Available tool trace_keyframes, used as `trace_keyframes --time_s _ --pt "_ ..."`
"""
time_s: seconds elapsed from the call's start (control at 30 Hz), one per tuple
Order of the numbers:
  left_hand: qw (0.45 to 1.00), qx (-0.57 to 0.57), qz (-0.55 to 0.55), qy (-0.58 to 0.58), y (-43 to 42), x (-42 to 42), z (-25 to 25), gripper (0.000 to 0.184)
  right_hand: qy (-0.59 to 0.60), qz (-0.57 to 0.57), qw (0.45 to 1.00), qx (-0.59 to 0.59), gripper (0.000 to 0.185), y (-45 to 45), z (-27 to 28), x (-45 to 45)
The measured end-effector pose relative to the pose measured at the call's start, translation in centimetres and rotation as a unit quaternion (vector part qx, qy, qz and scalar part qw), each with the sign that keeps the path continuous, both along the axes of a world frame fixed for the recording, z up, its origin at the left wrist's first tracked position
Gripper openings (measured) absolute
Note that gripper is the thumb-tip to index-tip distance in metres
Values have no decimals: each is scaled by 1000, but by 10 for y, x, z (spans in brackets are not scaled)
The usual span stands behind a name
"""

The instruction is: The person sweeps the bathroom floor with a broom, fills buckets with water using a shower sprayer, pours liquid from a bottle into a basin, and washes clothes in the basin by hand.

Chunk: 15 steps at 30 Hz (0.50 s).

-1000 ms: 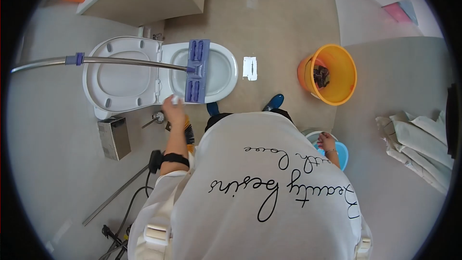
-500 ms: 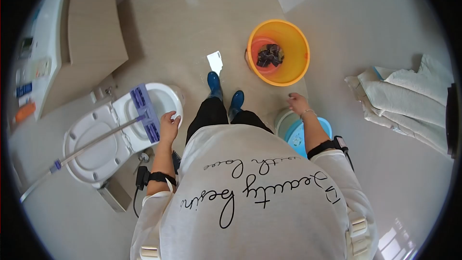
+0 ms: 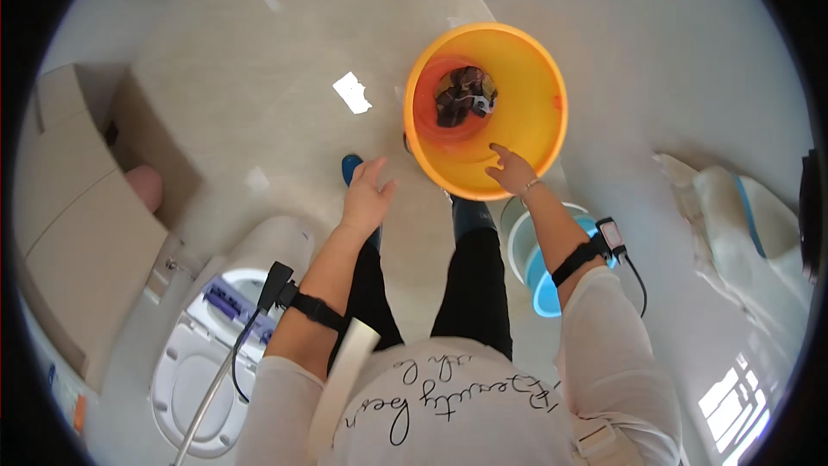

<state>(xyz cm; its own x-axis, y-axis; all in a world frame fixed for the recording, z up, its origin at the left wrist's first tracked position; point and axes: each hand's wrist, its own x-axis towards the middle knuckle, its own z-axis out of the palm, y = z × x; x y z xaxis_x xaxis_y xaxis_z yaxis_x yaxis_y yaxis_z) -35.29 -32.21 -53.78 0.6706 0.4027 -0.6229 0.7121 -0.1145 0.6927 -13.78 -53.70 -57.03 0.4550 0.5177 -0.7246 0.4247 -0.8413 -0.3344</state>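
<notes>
Zero items gripped, AFAICT, by either of my hands. Far L of my L fingers: cabinet [image 3: 86, 177], w/ a pink thing [image 3: 145, 187] by its edge, too part-hidden to ID. Nearer, back and L of those fingers: toilet [image 3: 177, 371], mop [image 3: 231, 300] w/ purple head over the bowl and pole running back across the raised seat, no hand on it. My L hand [image 3: 366, 200]: fingers loosely spread, thumb apart, nothing held, hanging in the gap L of the bucket; a blue boot [image 3: 350, 169] shows just past it. Bright white patch [image 3: 352, 93] on the floor ahead of those fingertips. Then the orange-yellow bucket [image 3: 530, 78], ahead of and under my R fingers, dark bunched stuff [image 3: 461, 103] at its btm, well past my fingertips. My R hand [image 3: 516, 175] is over the near rim, fingers half curled w/ a gap to the thumb, nothing in them; can't tell if they touch the rim. Progress, my guess: reach to bucket abt done, no hold on it yet, stuff inside untouched. Behind my R fingers, under the forearm: blue basin [image 3: 545, 289]. Far R: pale folded cloth [image 3: 720, 207], well apart.
</notes>
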Motion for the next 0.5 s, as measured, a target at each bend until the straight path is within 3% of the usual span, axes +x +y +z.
trace_keyframes --time_s 0.07,0.13,0.17,0.23,0.27,0.33,0.4,0.47,0.5 --pt "996 57 43 -54 -7 27 -46 50 25 5 999 -40 56 15 -66 25" --pt "997 15 66 -44 -10 51 -72 57 -25 68 996 46 58 12 -151 47" --pt "993 47 73 -74 -15 59 -87 54 -18 65 997 40 58 19 -182 60" --pt "990 71 74 -93 -23 66 -109 51 46 -55 995 -63 64 36 -227 73" --pt "985 31 83 -147 -26 69 -114 49 51 -55 995 -67 64 34 -259 67" --pt "977 -16 91 -190 -31 66 -122 48 -103 -152 982 -49 65 24 -316 44" --pt "973 7 113 -201 -35 67 -125 47 -123 -196 968 -98 66 67 -316 7" --pt "975 -15 125 -181 -38 63 -126 49 27 -164 985 -53 56 91 -331 -9" --pt "976 -33 137 -164 -40 61 -125 52 28 -165 984 -54 56 77 -381 -20"
